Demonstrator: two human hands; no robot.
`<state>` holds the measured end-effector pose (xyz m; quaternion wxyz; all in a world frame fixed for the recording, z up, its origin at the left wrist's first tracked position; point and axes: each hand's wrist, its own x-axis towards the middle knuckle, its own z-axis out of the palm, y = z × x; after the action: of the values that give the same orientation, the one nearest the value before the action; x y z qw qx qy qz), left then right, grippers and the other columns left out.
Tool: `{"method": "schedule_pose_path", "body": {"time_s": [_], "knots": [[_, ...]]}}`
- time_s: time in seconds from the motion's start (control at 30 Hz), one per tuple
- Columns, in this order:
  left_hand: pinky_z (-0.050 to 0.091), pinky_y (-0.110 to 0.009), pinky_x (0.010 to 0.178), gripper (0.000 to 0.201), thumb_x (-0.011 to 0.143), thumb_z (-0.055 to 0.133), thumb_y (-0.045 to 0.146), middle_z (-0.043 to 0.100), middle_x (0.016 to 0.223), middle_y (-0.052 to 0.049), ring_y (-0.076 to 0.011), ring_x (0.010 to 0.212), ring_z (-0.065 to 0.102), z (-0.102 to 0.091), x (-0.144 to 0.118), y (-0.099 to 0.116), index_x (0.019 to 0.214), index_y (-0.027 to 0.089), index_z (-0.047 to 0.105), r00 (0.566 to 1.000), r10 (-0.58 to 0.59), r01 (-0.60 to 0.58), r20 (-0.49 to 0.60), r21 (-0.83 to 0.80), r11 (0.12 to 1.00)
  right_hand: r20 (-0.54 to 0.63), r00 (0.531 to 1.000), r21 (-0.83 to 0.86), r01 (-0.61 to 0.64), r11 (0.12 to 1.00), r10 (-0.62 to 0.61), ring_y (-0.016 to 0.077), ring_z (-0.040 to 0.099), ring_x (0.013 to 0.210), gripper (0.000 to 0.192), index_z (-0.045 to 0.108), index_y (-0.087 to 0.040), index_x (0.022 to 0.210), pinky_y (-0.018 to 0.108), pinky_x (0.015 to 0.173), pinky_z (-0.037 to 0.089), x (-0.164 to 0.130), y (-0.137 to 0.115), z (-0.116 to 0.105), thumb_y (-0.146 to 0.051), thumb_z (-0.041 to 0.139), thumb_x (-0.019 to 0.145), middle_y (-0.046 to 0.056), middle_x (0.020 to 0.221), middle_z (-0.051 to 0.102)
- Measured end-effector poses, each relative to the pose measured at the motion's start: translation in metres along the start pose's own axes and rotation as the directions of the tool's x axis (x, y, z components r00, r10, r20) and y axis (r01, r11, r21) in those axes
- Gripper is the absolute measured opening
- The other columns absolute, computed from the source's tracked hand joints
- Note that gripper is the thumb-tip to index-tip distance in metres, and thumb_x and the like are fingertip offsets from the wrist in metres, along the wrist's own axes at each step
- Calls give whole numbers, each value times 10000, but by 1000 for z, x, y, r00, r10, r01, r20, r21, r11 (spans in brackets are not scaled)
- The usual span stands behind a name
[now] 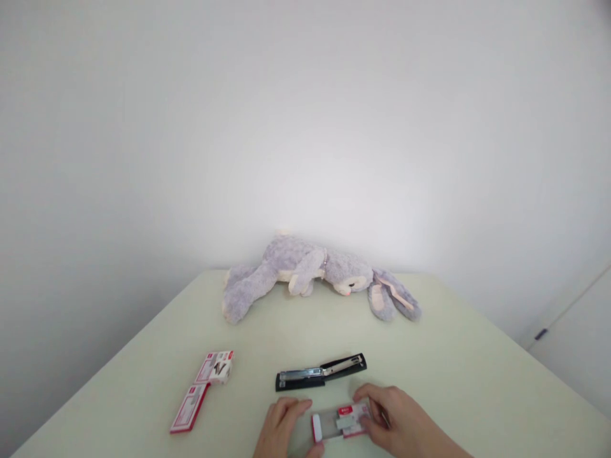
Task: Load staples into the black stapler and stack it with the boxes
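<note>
My left hand (pixel 281 427) and my right hand (pixel 397 421) hold a small clear plastic box with red and white ends (pixel 340 420) between them, low on the pale table (pixel 453 356). The left fingers touch its left end; the right fingers curl around its right end. A black stapler (pixel 321 372) lies flat just behind the box, with its metal top showing. To the left lie two red and white staple boxes, one (pixel 216 367) behind the other (pixel 189 408).
A grey plush rabbit (pixel 310 273) lies on its side at the far edge of the table against a white wall. A white cabinet door with a dark handle (pixel 541 334) stands at the right.
</note>
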<state>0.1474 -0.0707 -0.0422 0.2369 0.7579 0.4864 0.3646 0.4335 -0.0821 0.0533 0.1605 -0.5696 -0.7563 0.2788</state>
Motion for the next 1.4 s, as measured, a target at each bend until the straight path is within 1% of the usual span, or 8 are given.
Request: {"method": "schedule_pose_path", "body": {"time_s": [0.13,0.33,0.43,0.53,0.73,1.13,1.23,1.4], "knots": [[546,-296,724,263,934,593,397,767,841,-13,-193,745,684,0,8,14,1133,302,737,998,-46,43,47,70,997,33,999,31,-38,999,37,131,572,634,224,729,-265,962,217,608,361,-11,6,5,-230,664,751,-51,697,643],[492,-306,721,220,933,557,331,734,729,15,-195,704,662,21,10,25,1062,296,731,999,-40,37,27,82,996,7,999,-25,-45,999,45,125,550,647,290,768,-291,980,222,596,322,-3,-12,16,-269,764,690,-55,728,672],[506,-331,769,259,966,492,358,719,818,-12,-199,749,657,1,14,17,1080,263,705,990,-99,110,-101,111,988,-45,999,-22,-16,1000,15,134,578,671,382,769,-335,1085,227,618,335,4,-24,20,-364,818,708,-46,784,709],[474,-421,954,356,899,606,404,697,1146,-68,-267,1069,630,-33,29,9,1210,242,662,962,-128,187,-243,237,953,-34,999,-17,36,999,-36,133,602,685,168,801,-335,944,226,639,350,12,-35,27,-343,777,778,-41,800,728],[404,-409,963,260,846,701,402,703,1163,-2,-255,1132,589,-59,47,16,1096,335,730,978,-185,154,92,272,950,-62,996,-78,60,995,-65,138,599,698,150,779,-305,958,233,663,351,40,-52,33,-264,704,835,-42,787,722],[370,-403,951,257,813,744,366,715,1123,4,-251,1096,588,-52,30,38,1068,345,727,968,-224,190,117,244,951,-28,989,-98,144,985,-147,141,606,726,135,770,-317,956,237,680,342,62,-69,34,-275,700,849,-46,778,707],[377,-403,949,261,812,736,377,717,1125,-8,-256,1092,588,-52,30,37,1070,334,727,969,-220,187,112,247,951,-60,994,-112,80,991,-87,154,611,703,265,733,-314,1067,245,656,331,58,-66,34,-286,729,804,-48,737,693],[372,-408,969,256,810,730,354,715,1132,4,-254,1106,589,-51,28,36,1066,345,729,965,-236,203,112,244,948,-150,987,-119,-81,990,63,170,602,698,139,716,-261,953,255,627,321,48,-62,46,-291,614,865,-12,724,682]]}}
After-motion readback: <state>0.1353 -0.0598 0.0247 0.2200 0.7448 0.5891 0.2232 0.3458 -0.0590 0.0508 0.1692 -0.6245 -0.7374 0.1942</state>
